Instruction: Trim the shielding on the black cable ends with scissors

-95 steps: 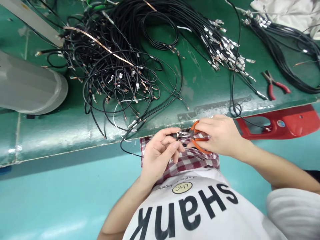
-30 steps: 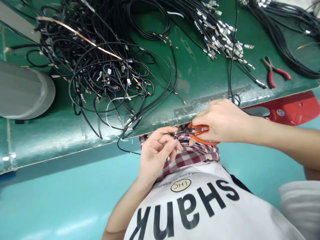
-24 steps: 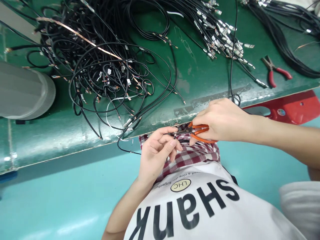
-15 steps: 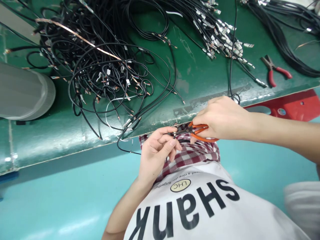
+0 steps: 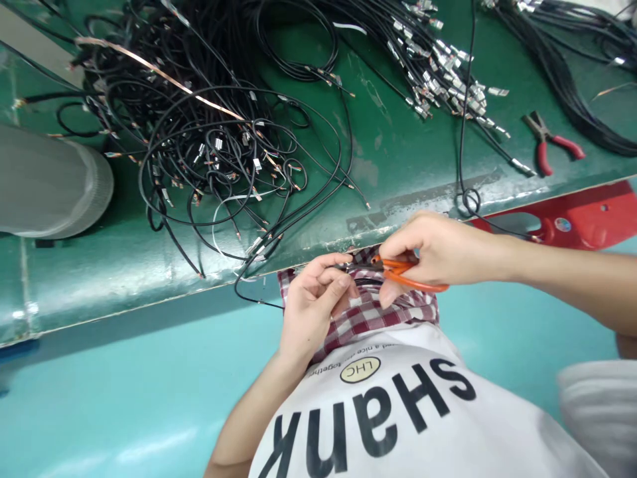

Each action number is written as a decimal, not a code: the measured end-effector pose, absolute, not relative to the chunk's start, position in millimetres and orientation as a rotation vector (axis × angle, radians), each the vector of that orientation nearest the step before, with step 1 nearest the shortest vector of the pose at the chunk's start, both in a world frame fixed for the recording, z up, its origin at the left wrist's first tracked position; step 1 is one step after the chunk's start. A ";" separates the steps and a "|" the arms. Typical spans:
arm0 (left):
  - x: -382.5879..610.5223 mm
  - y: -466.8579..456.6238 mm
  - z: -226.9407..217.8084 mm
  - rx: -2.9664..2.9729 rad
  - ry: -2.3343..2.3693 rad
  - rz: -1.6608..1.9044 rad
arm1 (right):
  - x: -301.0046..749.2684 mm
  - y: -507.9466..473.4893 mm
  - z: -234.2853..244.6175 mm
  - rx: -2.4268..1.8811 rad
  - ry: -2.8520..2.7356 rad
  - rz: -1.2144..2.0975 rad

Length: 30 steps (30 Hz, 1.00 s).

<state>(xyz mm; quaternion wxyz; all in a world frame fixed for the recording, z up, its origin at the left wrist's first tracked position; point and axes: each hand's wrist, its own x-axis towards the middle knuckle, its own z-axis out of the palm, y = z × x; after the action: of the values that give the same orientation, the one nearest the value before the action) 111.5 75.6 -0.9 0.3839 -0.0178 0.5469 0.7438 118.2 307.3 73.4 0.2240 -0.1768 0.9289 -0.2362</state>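
My right hand point(image 5: 438, 249) is closed round orange-handled scissors point(image 5: 408, 274), blades pointing left toward my other hand. My left hand point(image 5: 313, 309) pinches the end of a thin black cable point(image 5: 249, 272) against the blade tips, just below the edge of the green table point(image 5: 99, 265). A small silver piece point(image 5: 355, 302) lies on the checked cloth point(image 5: 383, 315) in my lap, beside my left fingers. The cable runs up from my hand onto the table.
A big tangle of black cables point(image 5: 209, 133) with bare copper ends fills the table's left and middle. A bundle with metal terminals point(image 5: 448, 73) lies at the upper right, red-handled pliers point(image 5: 550, 143) beside it. A grey cylinder point(image 5: 50, 189) sits left; a red part point(image 5: 572, 219) under the edge.
My right hand has dropped a little and squeezed the scissor handles closer together. A small silver piece now lies on the checked cloth. My left hand has barely moved.
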 end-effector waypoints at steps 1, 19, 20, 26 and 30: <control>110.9 75.0 -1.1 -0.052 1.393 1.903 | 119.3 309.1 72.2 -0.510 2.530 -0.681; 109.5 70.9 7.2 0.005 1.411 2.009 | 130.0 291.0 45.9 -0.527 3.068 -0.284; 109.6 70.7 7.2 0.009 1.415 2.006 | 129.1 290.2 45.6 -0.528 3.055 -0.281; 109.4 69.7 6.2 0.026 1.423 2.000 | 125.1 287.7 48.6 -0.498 2.998 -0.282; 109.1 70.3 6.5 0.024 1.429 1.993 | 125.0 287.5 50.0 -0.472 2.968 -0.317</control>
<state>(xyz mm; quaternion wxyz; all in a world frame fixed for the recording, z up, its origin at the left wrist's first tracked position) 109.1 70.3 6.5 0.3378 0.0091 0.5483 0.7650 125.0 287.5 50.0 0.0597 -0.1558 0.9804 -0.1048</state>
